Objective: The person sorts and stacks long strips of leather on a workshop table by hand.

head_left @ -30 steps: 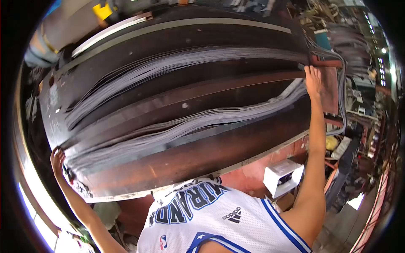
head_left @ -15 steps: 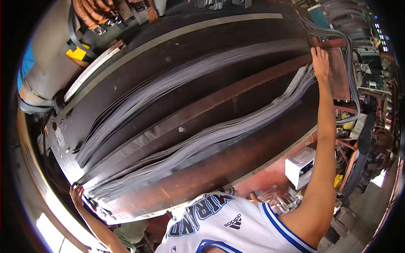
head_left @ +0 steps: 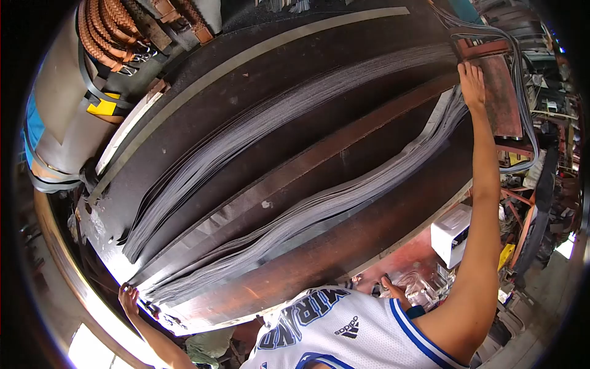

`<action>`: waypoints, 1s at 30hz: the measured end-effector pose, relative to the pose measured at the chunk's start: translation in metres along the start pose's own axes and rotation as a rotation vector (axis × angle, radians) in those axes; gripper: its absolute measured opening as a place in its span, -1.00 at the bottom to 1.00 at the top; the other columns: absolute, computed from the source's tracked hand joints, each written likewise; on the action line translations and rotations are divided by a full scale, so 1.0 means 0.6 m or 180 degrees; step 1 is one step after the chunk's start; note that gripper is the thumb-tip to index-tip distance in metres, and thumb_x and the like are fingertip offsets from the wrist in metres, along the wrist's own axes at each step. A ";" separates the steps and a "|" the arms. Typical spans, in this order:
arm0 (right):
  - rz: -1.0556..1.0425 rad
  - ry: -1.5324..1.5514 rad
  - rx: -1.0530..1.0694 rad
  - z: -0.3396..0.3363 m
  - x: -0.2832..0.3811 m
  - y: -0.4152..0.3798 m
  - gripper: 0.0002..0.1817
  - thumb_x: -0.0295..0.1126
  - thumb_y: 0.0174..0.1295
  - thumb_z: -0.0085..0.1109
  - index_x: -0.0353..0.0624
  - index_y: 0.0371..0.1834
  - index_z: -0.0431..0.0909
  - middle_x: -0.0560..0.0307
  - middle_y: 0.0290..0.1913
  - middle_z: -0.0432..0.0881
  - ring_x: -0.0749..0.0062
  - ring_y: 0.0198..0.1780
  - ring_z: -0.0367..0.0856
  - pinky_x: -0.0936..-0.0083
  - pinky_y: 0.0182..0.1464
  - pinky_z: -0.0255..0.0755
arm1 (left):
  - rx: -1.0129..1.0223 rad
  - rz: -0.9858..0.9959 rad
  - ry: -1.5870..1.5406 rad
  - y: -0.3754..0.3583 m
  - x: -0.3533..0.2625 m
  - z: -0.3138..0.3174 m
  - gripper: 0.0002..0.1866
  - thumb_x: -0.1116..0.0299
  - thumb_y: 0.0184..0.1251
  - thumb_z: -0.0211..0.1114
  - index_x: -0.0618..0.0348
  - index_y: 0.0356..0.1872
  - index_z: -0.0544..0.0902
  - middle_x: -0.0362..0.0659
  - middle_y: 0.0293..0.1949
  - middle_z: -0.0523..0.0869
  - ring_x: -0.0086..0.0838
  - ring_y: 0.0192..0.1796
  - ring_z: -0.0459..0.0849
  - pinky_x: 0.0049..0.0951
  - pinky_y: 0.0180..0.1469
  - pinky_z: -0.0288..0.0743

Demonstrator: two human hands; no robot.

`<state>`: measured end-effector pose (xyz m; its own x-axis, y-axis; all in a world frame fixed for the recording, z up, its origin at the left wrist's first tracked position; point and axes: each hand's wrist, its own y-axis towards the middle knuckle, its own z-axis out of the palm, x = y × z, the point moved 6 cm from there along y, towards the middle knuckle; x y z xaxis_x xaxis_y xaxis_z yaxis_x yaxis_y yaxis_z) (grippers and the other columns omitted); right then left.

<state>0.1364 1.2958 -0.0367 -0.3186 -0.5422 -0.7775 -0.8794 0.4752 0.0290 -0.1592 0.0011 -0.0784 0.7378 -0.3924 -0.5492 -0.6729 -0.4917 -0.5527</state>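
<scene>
A long dark brown strip (head_left: 307,157), apparently leather, stretches across the worktable (head_left: 381,221) between my hands. At its far right end is my right hand (head_left: 472,85), fingers bent down over the strip beside a red metal block; the thumb is hidden. Down at the table's left corner, my left hand (head_left: 128,300) has its fingers curled at the strip's other end, small and partly glared out. A bundle of thin grey-black strips (head_left: 295,98) lies above the brown strip. Another such bundle (head_left: 344,190) lies below it, its right end close to my right wrist.
The red metal block (head_left: 501,92) stands at the right edge, with thin strips (head_left: 527,123) looped around it. A narrow grey strip (head_left: 246,58) lies along the far side. Braided brown belts (head_left: 107,31) are at upper left. A white box (head_left: 452,234) sits below my right arm.
The view has shifted slightly, so the table and both hands appear a little farther right. Both hands stay at the ends of the brown strip. The strip bundles keep their places.
</scene>
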 end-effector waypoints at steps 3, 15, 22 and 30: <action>0.0190 0.0379 0.0319 0.006 0.008 -0.010 -0.46 -0.55 0.25 0.09 -0.01 0.33 0.34 0.02 0.37 0.40 0.12 0.37 0.37 0.16 0.41 0.25 | -0.0011 0.0019 0.0011 -0.006 0.002 0.001 -0.55 0.56 0.30 0.19 0.10 0.23 0.51 -0.22 -0.26 0.63 -0.42 -0.23 0.66 -0.33 -0.05 0.64; -0.1808 0.3679 -0.0174 -0.477 0.301 -0.135 -0.13 -0.51 -0.10 0.53 -0.13 0.40 0.40 -0.06 0.46 0.38 0.00 0.40 0.41 0.19 0.40 0.36 | 0.0248 0.0504 -0.0141 0.003 -0.002 0.034 -0.50 0.35 0.29 0.26 0.16 0.27 0.49 -0.16 -0.19 0.71 -0.36 -0.20 0.73 -0.30 -0.15 0.69; -0.2297 0.3591 -0.0356 -0.671 0.524 -0.186 -0.13 -0.30 -0.13 0.60 -0.19 0.35 0.45 -0.07 0.30 0.55 0.01 0.25 0.56 0.22 0.32 0.46 | 0.0516 0.1015 -0.0165 0.035 0.008 0.060 -0.51 0.24 0.36 0.30 0.15 0.27 0.52 -0.18 -0.26 0.71 -0.46 -0.28 0.71 -0.36 -0.26 0.65; -0.2368 0.3605 -0.0175 -0.760 0.600 -0.202 -0.29 -0.33 -0.05 0.55 -0.14 0.26 0.54 -0.11 0.25 0.59 -0.04 0.30 0.52 0.20 0.32 0.43 | 0.0822 0.1434 0.0201 0.060 -0.035 0.097 -0.83 0.26 0.13 0.43 0.07 -0.32 0.72 -0.23 -0.51 0.68 -0.46 -0.49 0.67 -0.44 -0.47 0.56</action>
<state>-0.0329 0.7268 -0.0336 0.1441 -0.9368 0.3187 -0.9738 -0.1915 -0.1226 -0.2017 0.0368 -0.1231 0.3684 -0.5709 -0.7337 -0.9097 -0.0585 -0.4112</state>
